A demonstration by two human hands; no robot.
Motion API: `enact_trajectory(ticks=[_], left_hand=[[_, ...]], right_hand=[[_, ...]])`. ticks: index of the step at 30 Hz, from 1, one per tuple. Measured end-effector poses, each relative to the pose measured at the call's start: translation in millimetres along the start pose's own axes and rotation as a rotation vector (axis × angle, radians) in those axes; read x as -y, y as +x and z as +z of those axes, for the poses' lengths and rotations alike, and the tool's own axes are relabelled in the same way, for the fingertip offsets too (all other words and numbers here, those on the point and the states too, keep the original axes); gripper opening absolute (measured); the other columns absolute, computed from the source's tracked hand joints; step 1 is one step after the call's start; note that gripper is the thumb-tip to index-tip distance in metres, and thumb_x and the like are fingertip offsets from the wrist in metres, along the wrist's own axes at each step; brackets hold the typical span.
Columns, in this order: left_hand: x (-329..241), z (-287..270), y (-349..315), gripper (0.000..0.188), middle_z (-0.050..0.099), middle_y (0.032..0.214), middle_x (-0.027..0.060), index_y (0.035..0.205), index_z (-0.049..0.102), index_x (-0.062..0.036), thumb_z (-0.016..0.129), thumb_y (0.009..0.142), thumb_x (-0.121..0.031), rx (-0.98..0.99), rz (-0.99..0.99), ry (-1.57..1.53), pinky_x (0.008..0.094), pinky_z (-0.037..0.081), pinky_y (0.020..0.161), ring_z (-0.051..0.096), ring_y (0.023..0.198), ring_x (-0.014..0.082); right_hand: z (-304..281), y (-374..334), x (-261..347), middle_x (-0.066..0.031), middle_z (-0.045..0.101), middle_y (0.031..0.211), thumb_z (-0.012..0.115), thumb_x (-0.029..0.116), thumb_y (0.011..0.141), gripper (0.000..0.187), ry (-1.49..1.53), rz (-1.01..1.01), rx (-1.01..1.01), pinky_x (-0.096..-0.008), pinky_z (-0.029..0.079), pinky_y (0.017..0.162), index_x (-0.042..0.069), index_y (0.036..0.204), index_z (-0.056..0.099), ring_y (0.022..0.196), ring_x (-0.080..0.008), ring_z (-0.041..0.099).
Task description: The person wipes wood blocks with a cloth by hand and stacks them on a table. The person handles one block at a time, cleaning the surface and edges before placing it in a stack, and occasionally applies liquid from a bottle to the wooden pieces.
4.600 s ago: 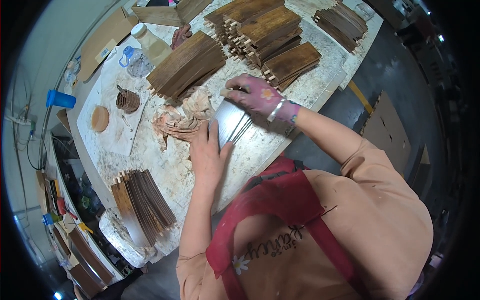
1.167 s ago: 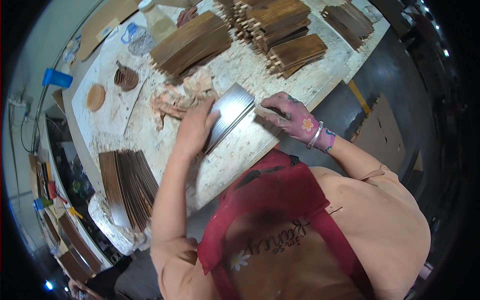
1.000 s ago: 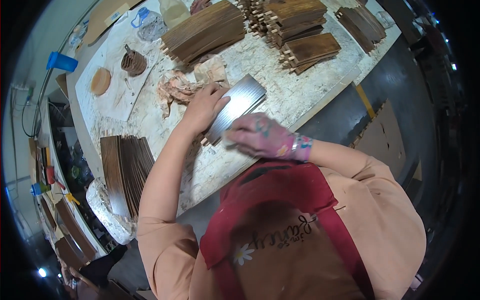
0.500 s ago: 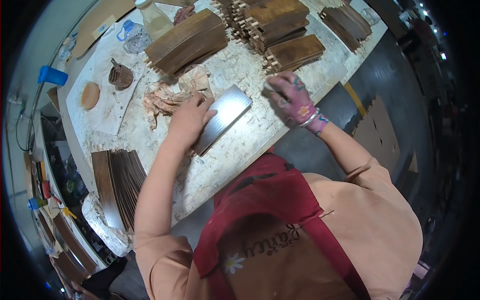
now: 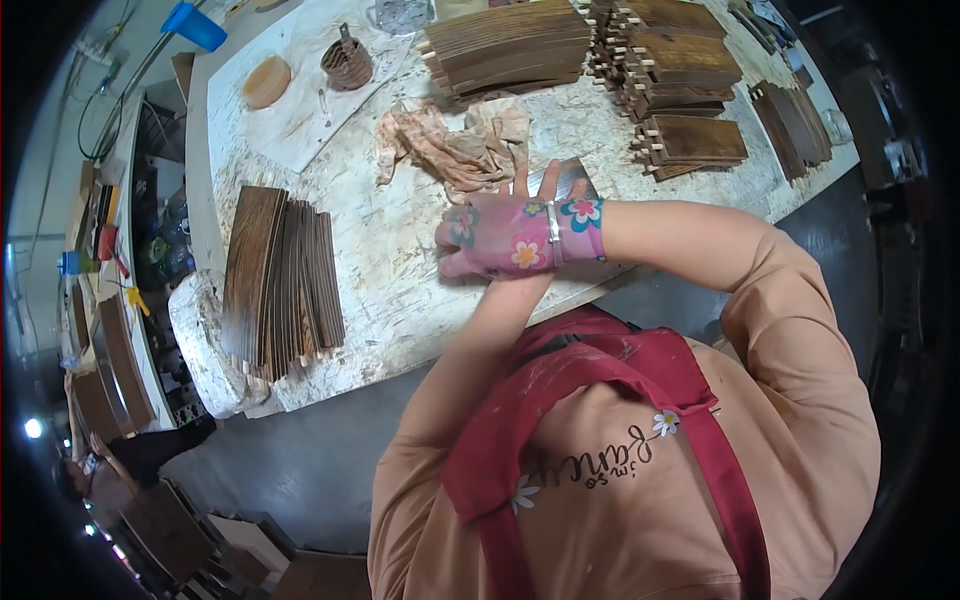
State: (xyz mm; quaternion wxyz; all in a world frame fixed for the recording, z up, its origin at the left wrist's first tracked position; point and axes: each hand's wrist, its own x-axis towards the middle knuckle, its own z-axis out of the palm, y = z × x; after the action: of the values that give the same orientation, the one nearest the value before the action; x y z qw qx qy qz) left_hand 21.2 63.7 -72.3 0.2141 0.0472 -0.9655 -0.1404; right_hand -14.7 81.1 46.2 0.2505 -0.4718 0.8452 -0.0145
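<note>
My left hand [image 5: 547, 183] is bare and lies on a dark board with a shiny face [image 5: 572, 177], its fingers stretched out and apart. Most of that board is covered by my hands and wrist. Over my left wrist crosses my right hand [image 5: 497, 236], in a pink floral glove with a pale band at the wrist. Its fingers are curled on the left side, and whatever they grip is hidden beneath. A stained, crumpled cloth [image 5: 440, 145] lies just beyond both hands.
A fanned stack of dark wooden slats [image 5: 285, 280] lies at left. More slats [image 5: 505, 50], pegged pieces [image 5: 695, 140] and another stack [image 5: 795, 125] fill the far side. A brush pot [image 5: 347, 66], round yellowish pad [image 5: 266, 82] and blue cup [image 5: 193, 27] stand far left.
My right hand has swung left from the table's edge and now crosses over my left wrist. The view has turned, so the table's things appear shifted right.
</note>
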Motion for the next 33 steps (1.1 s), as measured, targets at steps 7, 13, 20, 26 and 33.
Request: enact_trajectory(ticks=[7, 13, 20, 26, 33], left_hand=[[-2.9, -8.0, 7.7, 0.048, 0.049, 0.137, 0.0193, 0.144, 0.044, -0.0122, 0.043, 0.097, -0.018, 0.09, -0.039, -0.037, 0.0486, 0.032, 0.11, 0.042, 0.132, 0.0364], [7.7, -27.3, 17.6, 0.047, 0.05, 0.133, 0.0199, 0.129, 0.056, -0.0092, 0.062, 0.083, -0.017, 0.123, 0.11, 0.057, 0.0497, 0.04, 0.103, 0.046, 0.125, 0.0378], [25.6, -93.2, 66.6, 0.029, 0.068, 0.099, 0.0163, 0.119, 0.06, -0.0082, 0.057, 0.089, -0.007, 0.195, 0.023, -0.109, 0.0414, 0.054, 0.073, 0.067, 0.086, 0.0339], [40.7, -74.9, 55.8, 0.028, 0.062, 0.101, 0.0192, 0.116, 0.061, -0.0028, 0.059, 0.091, -0.015, 0.304, 0.084, -0.246, 0.043, 0.05, 0.08, 0.061, 0.095, 0.0366], [26.7, -59.4, 16.6, 0.082, 0.048, 0.139, 0.0156, 0.143, 0.039, -0.002, 0.076, 0.079, -0.035, 0.313, 0.068, -0.104, 0.0474, 0.034, 0.102, 0.047, 0.123, 0.0325]], right_hand=[[-14.6, 56.6, -23.7, -0.0136, 0.062, 0.106, 0.07, 0.032, 0.079, 0.038, 0.201, -0.28, 0.028, -0.0402, 0.051, 0.083, 0.013, 0.112, 0.065, 0.103, -0.0321, 0.061], [-28.6, 51.1, -84.7, -0.0135, 0.061, 0.114, 0.068, 0.023, 0.087, 0.033, 0.352, -0.597, -0.509, -0.0397, 0.049, 0.09, 0.01, 0.118, 0.064, 0.105, -0.0316, 0.06], [-34.6, -70.0, -175.3, -0.007, 0.064, 0.12, 0.07, 0.029, 0.09, 0.041, 1.087, -0.02, -0.714, -0.0293, 0.051, 0.09, 0.006, 0.123, 0.064, 0.104, -0.0155, 0.061], [24.1, -96.7, -166.8, -0.0087, 0.065, 0.112, 0.075, 0.042, 0.084, 0.054, 1.248, 0.302, -0.706, -0.0295, 0.05, 0.091, 0.003, 0.119, 0.064, 0.103, -0.0175, 0.061], [35.7, -58.1, -137.1, -0.0152, 0.063, 0.115, 0.063, 0.044, 0.091, 0.055, 0.792, 0.064, -0.719, -0.0357, 0.044, 0.098, -0.001, 0.123, 0.059, 0.109, -0.0265, 0.059]])
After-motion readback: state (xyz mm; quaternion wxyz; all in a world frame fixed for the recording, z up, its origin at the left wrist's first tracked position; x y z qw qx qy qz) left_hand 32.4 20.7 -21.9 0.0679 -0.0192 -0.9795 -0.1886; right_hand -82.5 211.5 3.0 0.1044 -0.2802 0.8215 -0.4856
